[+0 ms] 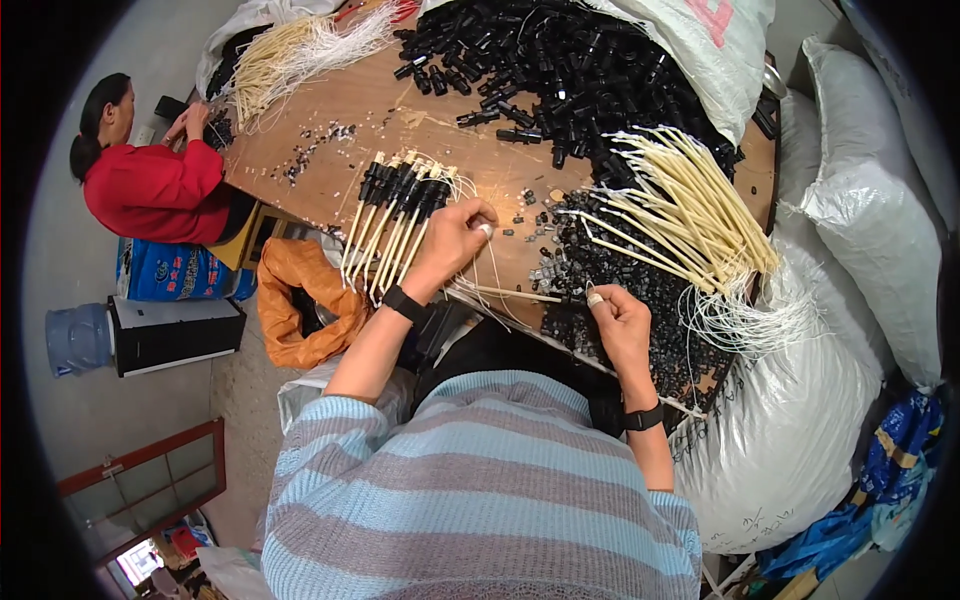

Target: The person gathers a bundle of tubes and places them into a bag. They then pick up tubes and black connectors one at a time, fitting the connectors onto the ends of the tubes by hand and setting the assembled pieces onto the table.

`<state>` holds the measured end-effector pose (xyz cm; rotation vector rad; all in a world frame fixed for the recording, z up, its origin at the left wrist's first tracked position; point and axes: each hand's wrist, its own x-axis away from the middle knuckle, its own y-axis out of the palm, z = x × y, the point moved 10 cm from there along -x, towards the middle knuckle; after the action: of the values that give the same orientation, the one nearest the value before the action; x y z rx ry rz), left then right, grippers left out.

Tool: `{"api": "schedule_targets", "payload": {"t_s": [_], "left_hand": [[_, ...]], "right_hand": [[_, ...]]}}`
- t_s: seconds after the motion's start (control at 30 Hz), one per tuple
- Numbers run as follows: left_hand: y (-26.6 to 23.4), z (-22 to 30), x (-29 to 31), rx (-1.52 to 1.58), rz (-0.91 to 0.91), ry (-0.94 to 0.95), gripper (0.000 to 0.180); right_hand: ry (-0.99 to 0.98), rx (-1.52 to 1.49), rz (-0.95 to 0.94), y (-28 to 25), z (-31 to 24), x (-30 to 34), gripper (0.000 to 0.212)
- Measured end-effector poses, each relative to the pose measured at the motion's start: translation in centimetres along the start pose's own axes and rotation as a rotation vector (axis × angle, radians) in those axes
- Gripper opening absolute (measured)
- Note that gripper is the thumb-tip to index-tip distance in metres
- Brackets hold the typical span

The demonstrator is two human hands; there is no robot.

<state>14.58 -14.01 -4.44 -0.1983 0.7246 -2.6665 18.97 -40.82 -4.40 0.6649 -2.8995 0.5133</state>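
Observation:
My left hand (452,240) grips a fanned bundle of cream tubes tipped with black caps (392,205), held over the wooden table (400,115). My right hand (617,318) pinches one thin cream tube (510,294) that lies toward the left, over small black plastic parts (580,265). A finger on each hand is taped. A loose heap of cream tubes with white strings (680,215) lies just right of my right hand. A large mound of black caps (570,70) covers the far side of the table.
A person in a red top (150,185) works at the table's left end beside another tube bundle (290,55). White sacks (860,210) stand on the right, and an orange bag (305,300), a black box (175,335) and a water jug (75,340) sit on the floor to the left.

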Motion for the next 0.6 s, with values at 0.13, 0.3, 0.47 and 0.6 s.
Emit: {"api": "schedule_targets", "payload": {"t_s": [0.13, 0.3, 0.47, 0.6], "left_hand": [[1.6, 3.0, -0.1, -0.253, -0.002, 0.129, 0.023], [3.2, 3.2, -0.8, -0.169, 0.004, 0.23, 0.029], [6.9, 7.7, 1.9, 0.25, -0.152, 0.228, 0.025], [9.9, 13.4, 5.6, -0.009, -0.103, 0.667, 0.033]], "right_hand": [[0.009, -0.012, -0.03, 0.6, 0.1, -0.4, 0.008], [0.043, -0.025, -0.011, 0.2, 0.5, -0.3, 0.009], [0.093, -0.032, 0.032, 0.4, 1.2, -1.3, 0.009], [0.012, -0.11, 0.039, 0.9, 1.9, -1.5, 0.01]]}}
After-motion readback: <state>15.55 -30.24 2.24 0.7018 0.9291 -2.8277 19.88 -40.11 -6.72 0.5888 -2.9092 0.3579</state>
